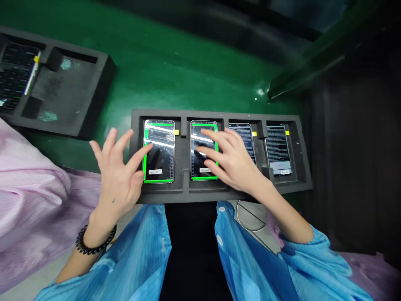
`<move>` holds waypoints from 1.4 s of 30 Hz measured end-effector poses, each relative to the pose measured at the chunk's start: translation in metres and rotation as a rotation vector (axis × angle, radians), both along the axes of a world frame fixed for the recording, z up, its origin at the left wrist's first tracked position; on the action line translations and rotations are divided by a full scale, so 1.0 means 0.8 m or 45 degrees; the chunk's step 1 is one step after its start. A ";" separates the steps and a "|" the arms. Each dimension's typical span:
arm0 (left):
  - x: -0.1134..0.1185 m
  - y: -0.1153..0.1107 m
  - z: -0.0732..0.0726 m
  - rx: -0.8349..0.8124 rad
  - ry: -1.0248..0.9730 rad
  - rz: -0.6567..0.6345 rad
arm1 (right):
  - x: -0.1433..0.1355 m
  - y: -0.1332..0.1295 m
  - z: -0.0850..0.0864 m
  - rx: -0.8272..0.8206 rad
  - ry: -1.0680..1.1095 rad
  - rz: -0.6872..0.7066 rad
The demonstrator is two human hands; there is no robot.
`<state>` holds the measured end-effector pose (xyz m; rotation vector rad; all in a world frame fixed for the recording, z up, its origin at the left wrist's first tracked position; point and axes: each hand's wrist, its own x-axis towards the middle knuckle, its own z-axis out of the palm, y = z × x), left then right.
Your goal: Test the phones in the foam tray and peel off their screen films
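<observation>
Several smartphones lie face up in a dark foam tray (163,195) right in front of me. My left hand (120,175) has its fingers spread, with the index fingertip on or just over the screen of the leftmost smartphone (159,161). Green bars run along that screen's edges. Over the second smartphone (197,167), whose screen has green bars too, my right hand (232,159) stretches out its fingers. It partly hides the third smartphone (246,136), which shows lines of text. The rightmost smartphone (278,146) shows text and a pale panel. Neither hand holds anything.
Another foam tray (72,92) sits at the upper left on the green table (188,75), with a dark-screened phone (17,71) in one compartment. A person in a pale purple garment (28,192) is close on my left. A ridge (307,75) borders the table at right.
</observation>
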<state>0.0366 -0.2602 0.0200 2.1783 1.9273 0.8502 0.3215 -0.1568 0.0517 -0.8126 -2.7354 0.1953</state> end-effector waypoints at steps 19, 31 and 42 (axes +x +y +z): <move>0.020 0.097 0.003 -0.176 0.339 -0.149 | -0.048 0.051 -0.008 0.016 -0.209 -0.214; 0.027 0.082 0.009 -0.176 0.245 -0.185 | -0.045 0.036 -0.007 0.046 -0.184 -0.171; 0.028 0.100 0.002 -0.186 0.217 -0.174 | -0.054 0.047 -0.010 0.012 -0.210 -0.241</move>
